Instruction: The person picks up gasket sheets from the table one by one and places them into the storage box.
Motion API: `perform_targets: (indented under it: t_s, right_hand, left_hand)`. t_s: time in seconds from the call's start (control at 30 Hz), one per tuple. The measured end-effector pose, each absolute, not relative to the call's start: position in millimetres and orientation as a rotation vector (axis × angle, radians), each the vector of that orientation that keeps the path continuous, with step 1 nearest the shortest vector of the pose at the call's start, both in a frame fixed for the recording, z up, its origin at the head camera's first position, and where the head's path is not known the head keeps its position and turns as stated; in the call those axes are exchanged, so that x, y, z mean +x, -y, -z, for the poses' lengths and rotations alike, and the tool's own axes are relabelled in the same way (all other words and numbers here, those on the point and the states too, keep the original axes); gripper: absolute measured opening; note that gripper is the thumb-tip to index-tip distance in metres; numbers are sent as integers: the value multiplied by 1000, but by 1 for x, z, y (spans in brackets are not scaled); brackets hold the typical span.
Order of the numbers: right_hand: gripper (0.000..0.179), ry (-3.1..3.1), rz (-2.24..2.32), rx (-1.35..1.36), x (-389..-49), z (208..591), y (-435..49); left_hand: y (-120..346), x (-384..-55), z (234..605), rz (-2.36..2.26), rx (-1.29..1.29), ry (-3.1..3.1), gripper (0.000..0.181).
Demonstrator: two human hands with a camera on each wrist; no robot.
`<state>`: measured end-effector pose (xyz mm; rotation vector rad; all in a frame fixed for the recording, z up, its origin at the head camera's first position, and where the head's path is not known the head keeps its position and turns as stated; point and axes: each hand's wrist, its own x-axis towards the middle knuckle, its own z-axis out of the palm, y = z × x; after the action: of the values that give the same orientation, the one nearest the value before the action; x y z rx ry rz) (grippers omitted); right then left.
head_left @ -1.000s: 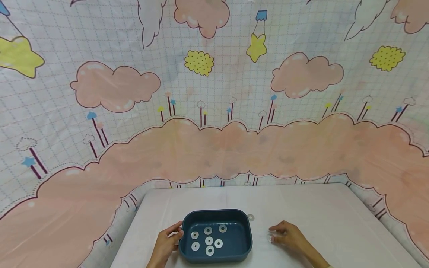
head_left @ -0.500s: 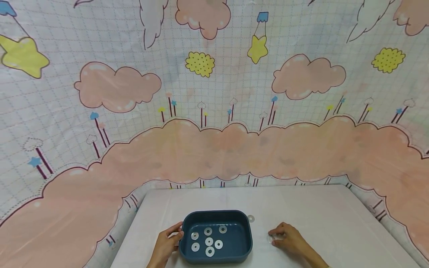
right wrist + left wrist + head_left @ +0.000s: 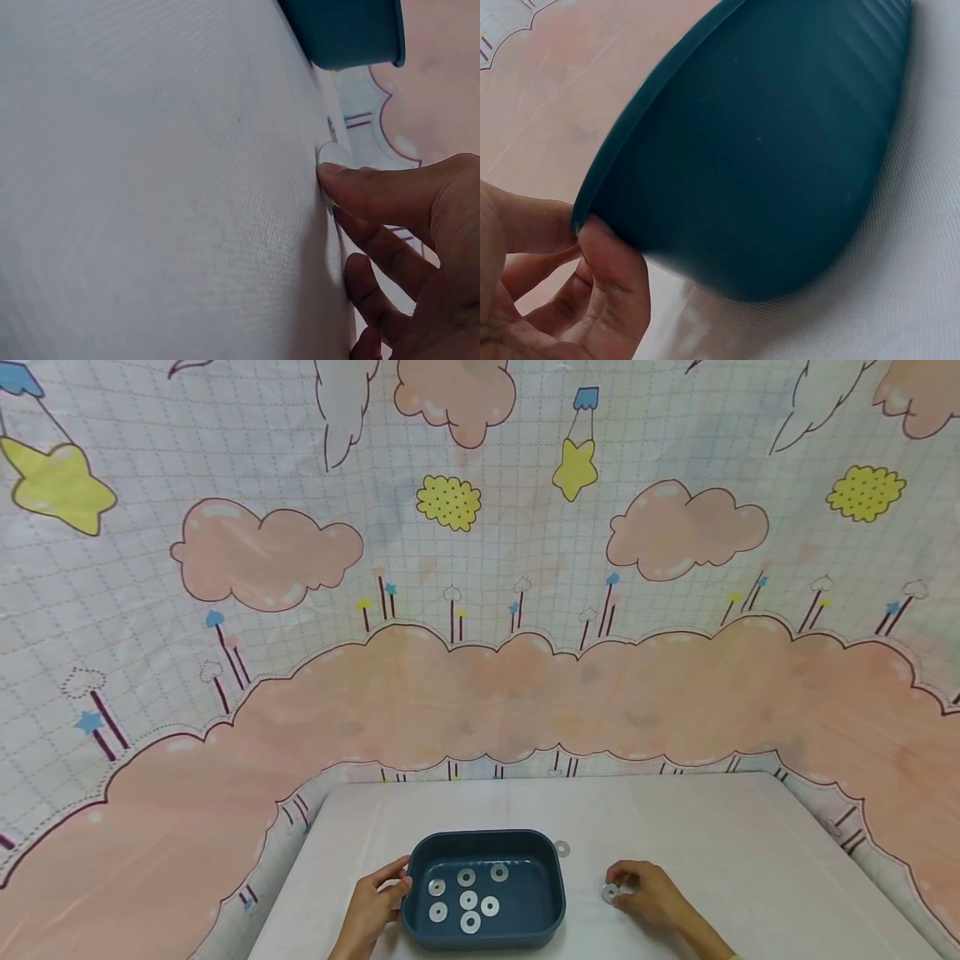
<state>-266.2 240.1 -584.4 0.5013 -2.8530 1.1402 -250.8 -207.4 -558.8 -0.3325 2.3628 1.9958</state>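
Observation:
A dark blue rectangular tray (image 3: pixel 557 910) stands on the white table, with several flat metal washers (image 3: pixel 468 901) lying apart or side by side on its floor. At its left end, my left hand (image 3: pixel 372 902) pinches the rim between thumb and fingers; the left wrist view shows this grip on the tray wall (image 3: pixel 757 150) up close. To the right of the tray, my right hand (image 3: pixel 651 893) holds a single washer (image 3: pixel 610 892) by its edge, tilted up at the table surface. In the right wrist view the thumb covers part of this washer (image 3: pixel 334 154).
Another washer (image 3: pixel 562 849) lies on the table just outside the tray's far right corner. The white table (image 3: pixel 735 843) reaches back to a hanging cloth (image 3: pixel 525 693) printed with clouds and stars.
The right hand's fingers have shifted slightly, and the washer there now shows its face tilted up. The left hand and the tray have stayed in place.

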Motion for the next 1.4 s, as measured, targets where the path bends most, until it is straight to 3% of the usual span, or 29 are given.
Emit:
perform_targets:
  t_s: [0.47, 1.4]
  right_hand:
    - [9, 2758, -1381, 525, -263, 577, -242]
    - [17, 2664, -1602, 443, -270, 529, -233]
  left_hand:
    - [207, -249, 558, -1978, -335, -2369, 46]
    - [207, -249, 554, -1970, -338, -2360, 46]
